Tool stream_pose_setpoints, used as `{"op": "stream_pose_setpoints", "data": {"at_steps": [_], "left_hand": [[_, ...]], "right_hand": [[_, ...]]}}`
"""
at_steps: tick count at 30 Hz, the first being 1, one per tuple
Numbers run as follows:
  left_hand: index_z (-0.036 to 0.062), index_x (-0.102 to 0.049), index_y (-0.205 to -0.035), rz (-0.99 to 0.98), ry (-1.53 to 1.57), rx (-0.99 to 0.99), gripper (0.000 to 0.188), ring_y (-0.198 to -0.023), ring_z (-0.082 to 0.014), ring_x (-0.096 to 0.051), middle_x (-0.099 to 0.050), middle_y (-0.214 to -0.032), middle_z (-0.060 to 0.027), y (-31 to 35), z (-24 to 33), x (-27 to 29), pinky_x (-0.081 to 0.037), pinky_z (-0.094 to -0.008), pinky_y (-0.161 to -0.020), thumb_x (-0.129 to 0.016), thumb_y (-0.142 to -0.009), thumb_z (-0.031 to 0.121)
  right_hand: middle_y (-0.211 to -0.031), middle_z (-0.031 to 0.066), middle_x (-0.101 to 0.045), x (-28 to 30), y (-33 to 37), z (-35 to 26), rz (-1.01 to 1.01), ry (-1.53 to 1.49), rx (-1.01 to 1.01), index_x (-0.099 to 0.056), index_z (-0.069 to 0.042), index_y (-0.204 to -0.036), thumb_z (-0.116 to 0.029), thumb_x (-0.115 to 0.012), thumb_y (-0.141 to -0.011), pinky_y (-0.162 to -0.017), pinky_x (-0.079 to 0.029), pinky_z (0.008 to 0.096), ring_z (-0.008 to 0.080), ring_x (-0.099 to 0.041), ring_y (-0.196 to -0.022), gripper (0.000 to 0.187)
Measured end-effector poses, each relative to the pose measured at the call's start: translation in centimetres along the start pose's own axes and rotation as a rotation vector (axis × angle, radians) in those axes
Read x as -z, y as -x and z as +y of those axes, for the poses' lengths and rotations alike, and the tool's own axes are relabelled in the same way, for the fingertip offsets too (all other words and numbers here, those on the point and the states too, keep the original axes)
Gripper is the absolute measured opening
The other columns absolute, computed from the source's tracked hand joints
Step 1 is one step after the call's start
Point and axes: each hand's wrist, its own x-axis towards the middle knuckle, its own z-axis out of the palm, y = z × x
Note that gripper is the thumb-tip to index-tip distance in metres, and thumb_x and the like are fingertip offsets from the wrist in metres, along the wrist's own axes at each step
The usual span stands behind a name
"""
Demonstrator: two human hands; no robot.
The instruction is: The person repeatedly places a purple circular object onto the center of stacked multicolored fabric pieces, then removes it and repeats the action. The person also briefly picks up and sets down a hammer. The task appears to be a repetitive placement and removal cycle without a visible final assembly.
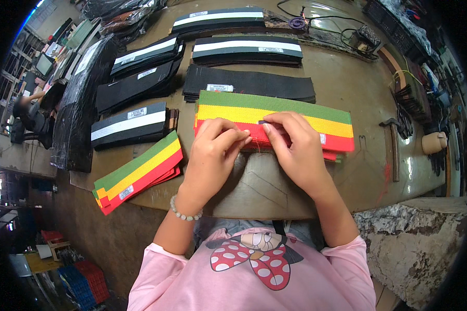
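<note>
A stack of green, yellow and red striped webbing strips [275, 110] lies in front of me, with a white label near its right end. My right hand [300, 147] is over its middle, thumb and forefinger closed on a small dark piece [263, 123] whose kind I cannot make out. Beside it, my left hand [213, 150] is pinched at the red near edge. Whatever its fingertips hold is too small to name. Fine loose threads show at the red edge between the hands. A smaller fanned stack of the same striped strips [140, 168] lies left of my left wrist.
Black strips [259, 85] and black-and-white strips [244, 48] lie in several stacks beyond and to the left. A long black wrapped bundle [78, 109] borders the left side. At right are a hammer [394, 145] and a tape roll [434, 142]. Someone sits far left.
</note>
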Motion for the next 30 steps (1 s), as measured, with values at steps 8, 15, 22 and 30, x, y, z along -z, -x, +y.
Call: {"op": "stream_pose_setpoints", "data": {"at_steps": [8, 15, 22, 30], "left_hand": [[-0.0018, -0.059, -0.102, 0.106, -0.126, -0.051, 0.018, -0.097, -0.0359, -0.056, -0.058, -0.102, -0.0169, 2.0, -1.2, -1.6, -0.046, -0.0435, -0.084, -0.066, -0.086, -0.001], [-0.0020, -0.057, -0.102, 0.123, -0.094, -0.048, 0.015, -0.098, -0.0356, -0.054, -0.056, -0.104, -0.0172, 2.4, -1.5, -1.9, -0.045, -0.0430, -0.087, -0.064, -0.088, -0.001], [-0.0012, -0.056, -0.099, 0.131, -0.018, 0.004, 0.014, -0.098, -0.0347, -0.053, -0.056, -0.103, -0.0165, 2.8, -1.8, -2.1, -0.044, -0.0428, -0.087, -0.064, -0.088, 0.000], [0.0021, -0.062, -0.086, 0.034, 0.058, -0.066, 0.026, -0.067, -0.0230, -0.056, -0.059, -0.089, -0.0102, 5.2, 1.0, -1.5, -0.047, -0.0327, -0.059, -0.084, -0.075, 0.011]], "right_hand": [[-0.099, 0.0141, -0.063, -0.8, -0.1, 0.1, -0.029, 0.150, 0.169, -0.065, -0.001, -0.096, -0.004, -0.068, -0.084, -0.078, -0.050, 0.0420, 0.0320, -0.061, -0.092, 0.012], [-0.102, 0.0107, -0.063, -1.1, 0.2, -1.1, -0.077, 0.392, 0.243, -0.065, -0.004, -0.097, -0.004, -0.065, -0.077, -0.077, -0.053, 0.0378, 0.0298, -0.060, -0.091, 0.020], [-0.101, 0.0103, -0.063, -1.0, 0.1, -1.3, -0.118, 0.390, 0.215, -0.064, -0.003, -0.097, -0.005, -0.064, -0.079, -0.077, -0.053, 0.0388, 0.0305, -0.060, -0.092, 0.019], [-0.096, 0.0132, -0.065, -0.2, 0.2, -0.5, -0.083, 0.216, 0.189, -0.065, -0.002, -0.097, -0.006, -0.066, -0.086, -0.080, -0.051, 0.0425, 0.0334, -0.061, -0.091, 0.012]]}}
